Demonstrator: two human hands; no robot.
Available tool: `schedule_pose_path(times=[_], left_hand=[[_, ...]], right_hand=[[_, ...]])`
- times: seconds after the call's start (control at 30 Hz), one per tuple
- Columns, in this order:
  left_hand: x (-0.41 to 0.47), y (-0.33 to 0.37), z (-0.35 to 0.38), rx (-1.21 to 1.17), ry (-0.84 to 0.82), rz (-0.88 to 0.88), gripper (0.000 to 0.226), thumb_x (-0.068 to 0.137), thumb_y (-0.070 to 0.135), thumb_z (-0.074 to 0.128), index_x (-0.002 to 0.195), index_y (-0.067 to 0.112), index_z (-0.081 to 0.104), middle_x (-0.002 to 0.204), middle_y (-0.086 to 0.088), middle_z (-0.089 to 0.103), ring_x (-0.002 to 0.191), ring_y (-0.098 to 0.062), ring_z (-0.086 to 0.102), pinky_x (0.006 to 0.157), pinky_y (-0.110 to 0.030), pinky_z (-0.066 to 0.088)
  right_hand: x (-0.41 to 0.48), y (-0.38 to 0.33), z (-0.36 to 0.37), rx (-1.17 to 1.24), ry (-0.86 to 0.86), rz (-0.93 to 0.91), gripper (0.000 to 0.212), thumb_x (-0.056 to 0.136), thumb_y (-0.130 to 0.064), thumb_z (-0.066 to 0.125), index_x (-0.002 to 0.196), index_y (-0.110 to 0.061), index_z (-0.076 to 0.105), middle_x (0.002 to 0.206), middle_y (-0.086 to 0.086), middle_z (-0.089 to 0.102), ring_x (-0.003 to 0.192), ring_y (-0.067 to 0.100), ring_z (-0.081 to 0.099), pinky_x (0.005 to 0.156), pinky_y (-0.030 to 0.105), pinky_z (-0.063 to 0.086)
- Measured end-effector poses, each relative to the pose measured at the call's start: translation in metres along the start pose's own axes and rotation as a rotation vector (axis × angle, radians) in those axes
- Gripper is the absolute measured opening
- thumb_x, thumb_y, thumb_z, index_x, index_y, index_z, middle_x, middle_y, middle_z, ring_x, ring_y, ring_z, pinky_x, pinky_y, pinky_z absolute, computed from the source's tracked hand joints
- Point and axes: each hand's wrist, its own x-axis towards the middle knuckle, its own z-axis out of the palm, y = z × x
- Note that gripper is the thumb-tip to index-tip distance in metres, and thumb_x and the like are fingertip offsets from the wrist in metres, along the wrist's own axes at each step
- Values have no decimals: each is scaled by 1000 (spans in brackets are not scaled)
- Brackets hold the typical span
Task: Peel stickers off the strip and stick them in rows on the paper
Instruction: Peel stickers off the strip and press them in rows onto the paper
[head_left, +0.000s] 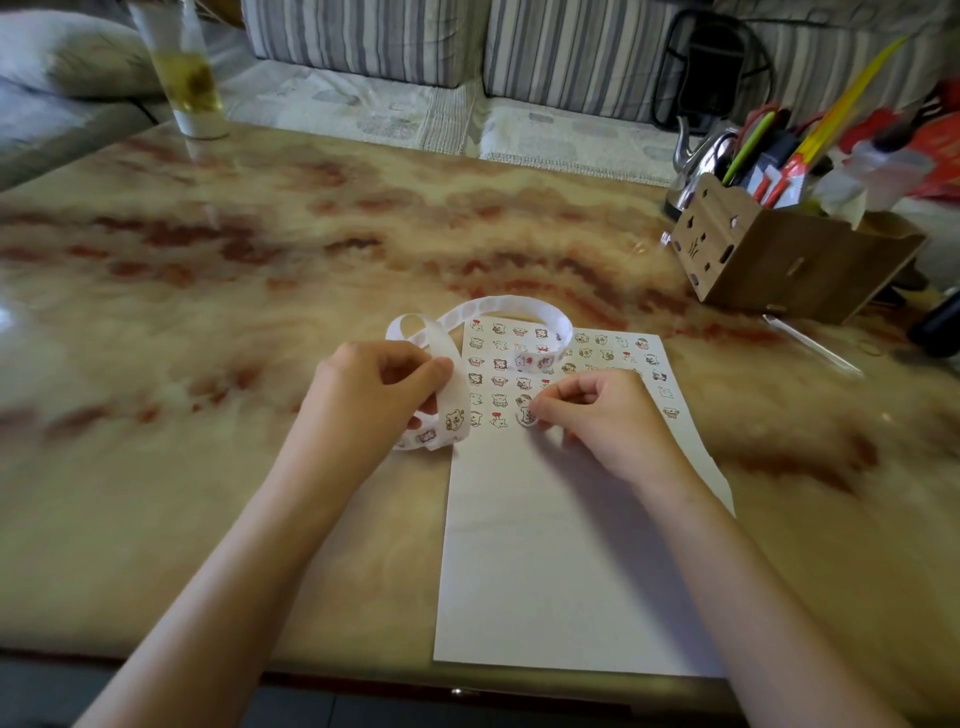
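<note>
The white paper lies on the surface. The right grip pinches one sticker at the end of the nearest of the rows. The left grip curls round the strip, which loops over the paper's far end.

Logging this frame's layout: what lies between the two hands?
Head view: the loose end of the strip, held by the left hand, then a stretch of paper bearing stuck stickers, up to the sticker the right hand pinches.
</note>
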Motion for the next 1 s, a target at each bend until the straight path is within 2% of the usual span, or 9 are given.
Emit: schedule_pose_path(times=[0.13,0.33,0.47,0.7,1.0], left_hand=[[-1,0,1,-1,-2,5,21,87,30,63,69,23,72,63,12,71,60,-9,65,75,-33,55],[-1,-1,0,-4,-4,11,20,88,28,63,70,22,72,63,13,71,56,-5,63,72,-30,55],[0,-1,1,1,-5,17,20,87,29,63,70,23,72,63,14,70,55,-2,62,71,-28,54],[0,-2,1,-18,-10,11,20,87,28,63,69,25,71,62,13,70,53,-2,62,73,-32,55],[1,-2,1,-13,-11,16,22,88,28,63,69,23,72,63,11,70,54,-6,62,70,-30,54]], right_hand=[[0,0,0,-8,-24,10,6,78,-8,70,74,-5,73,72,4,73,41,9,42,47,19,35],[0,2,0,-36,-13,-1,7,79,-10,70,74,-6,72,73,6,73,42,9,42,41,16,32],[1,3,2,-65,1,-11,8,79,-12,70,73,-8,72,71,6,73,42,10,42,44,19,32],[3,7,5,-122,29,-29,9,78,-18,72,69,-15,72,68,-1,71,38,1,42,51,22,35],[3,12,11,-210,88,-95,5,76,-19,70,70,-18,70,58,-9,64,52,4,50,56,24,37]])
